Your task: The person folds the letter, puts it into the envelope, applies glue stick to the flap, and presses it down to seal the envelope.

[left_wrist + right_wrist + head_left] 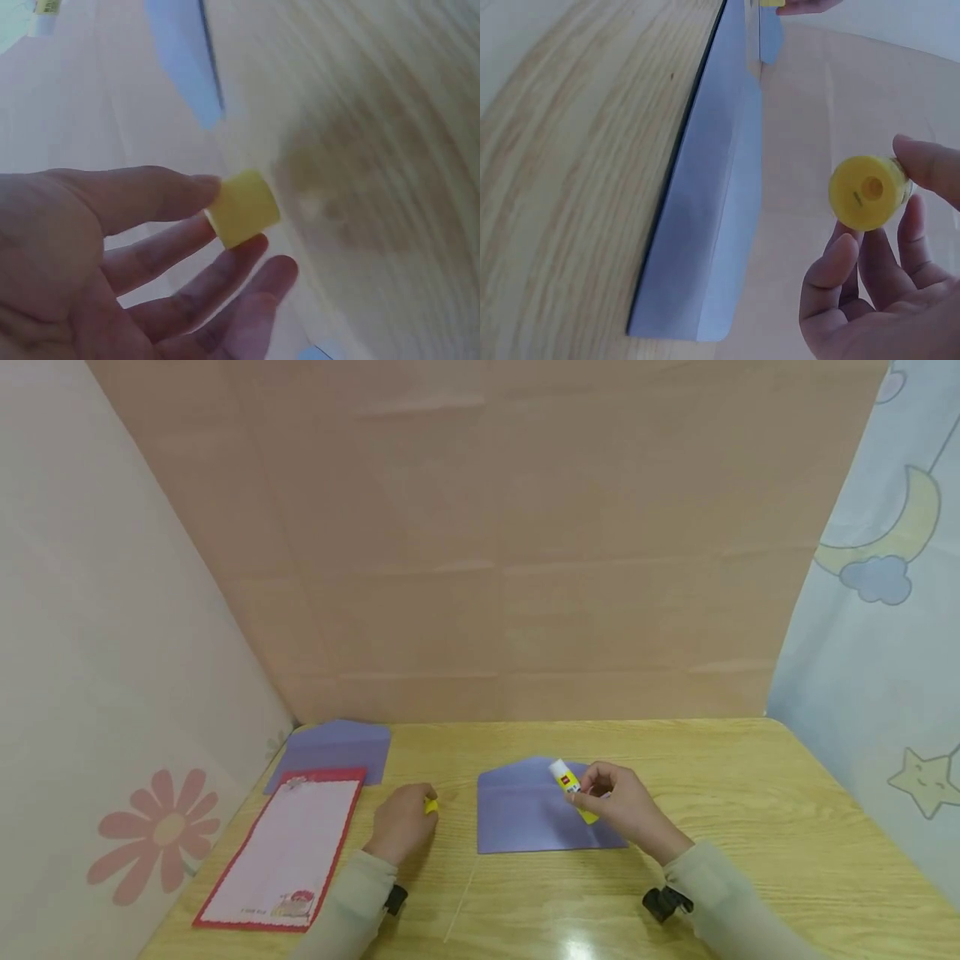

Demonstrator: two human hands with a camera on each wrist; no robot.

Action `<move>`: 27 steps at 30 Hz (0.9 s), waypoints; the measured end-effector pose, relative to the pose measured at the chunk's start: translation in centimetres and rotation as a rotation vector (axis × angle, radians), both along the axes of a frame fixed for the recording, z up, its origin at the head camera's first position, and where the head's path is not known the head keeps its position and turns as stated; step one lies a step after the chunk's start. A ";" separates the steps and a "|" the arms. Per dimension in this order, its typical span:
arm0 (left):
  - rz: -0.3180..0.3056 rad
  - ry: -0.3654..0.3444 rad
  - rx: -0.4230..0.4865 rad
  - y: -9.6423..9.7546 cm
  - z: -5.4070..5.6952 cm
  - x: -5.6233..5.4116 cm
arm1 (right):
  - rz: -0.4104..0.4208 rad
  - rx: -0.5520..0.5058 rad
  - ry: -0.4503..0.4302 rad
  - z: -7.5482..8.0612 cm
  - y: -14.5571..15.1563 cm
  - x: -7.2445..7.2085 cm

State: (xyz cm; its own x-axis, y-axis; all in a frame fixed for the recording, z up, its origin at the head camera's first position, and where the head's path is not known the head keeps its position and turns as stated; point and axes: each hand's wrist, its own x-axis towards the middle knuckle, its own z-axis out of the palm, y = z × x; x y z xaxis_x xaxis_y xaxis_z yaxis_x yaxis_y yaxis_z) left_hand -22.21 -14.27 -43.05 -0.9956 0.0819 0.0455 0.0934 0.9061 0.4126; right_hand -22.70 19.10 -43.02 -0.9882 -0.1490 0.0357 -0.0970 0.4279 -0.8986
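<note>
My right hand [618,802] pinches a glue stick [567,783] between thumb and fingers, tilted above a purple envelope [525,818] with its flap spread out at the back. The stick's white upper end is uncovered, and its yellow base [862,193] faces the right wrist camera. To the left of the envelope, my left hand [403,821] holds a small yellow cap [244,210] between thumb and fingers, over the table. The envelope's edge [705,195] runs beneath the right hand in the right wrist view.
On the left lies a pink sheet of paper with a red border [288,835], overlapping a second purple envelope [337,747] at the back left corner. The wooden table [720,777] ends against a brown backdrop [495,543], with patterned sheets on both sides.
</note>
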 end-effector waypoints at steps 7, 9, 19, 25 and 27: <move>-0.147 -0.001 0.305 0.3 1.3 0.6 | 0.060 -0.024 0.044 1.5 -0.9 1.0; -0.212 -0.059 0.440 0.5 1.9 0.9 | 0.091 -0.023 0.067 2.0 -1.3 1.3; -0.224 -0.247 0.812 2.3 3.6 1.8 | 0.239 0.024 0.157 3.2 -3.2 3.1; -0.225 -0.278 0.880 3.3 3.1 2.0 | 0.272 0.043 0.165 3.5 -4.0 3.5; -0.229 -0.290 0.917 3.6 2.9 2.0 | 0.281 0.050 0.174 3.4 -4.1 3.6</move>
State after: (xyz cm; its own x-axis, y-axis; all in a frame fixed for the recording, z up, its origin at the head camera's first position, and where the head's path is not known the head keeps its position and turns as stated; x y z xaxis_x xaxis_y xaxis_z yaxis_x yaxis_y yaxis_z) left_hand -20.24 -10.70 -40.16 -0.9429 0.3284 -0.0556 0.0109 0.1973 0.9803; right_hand -19.14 14.98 -39.63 -0.8880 -0.4204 0.1864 -0.3678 0.4060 -0.8366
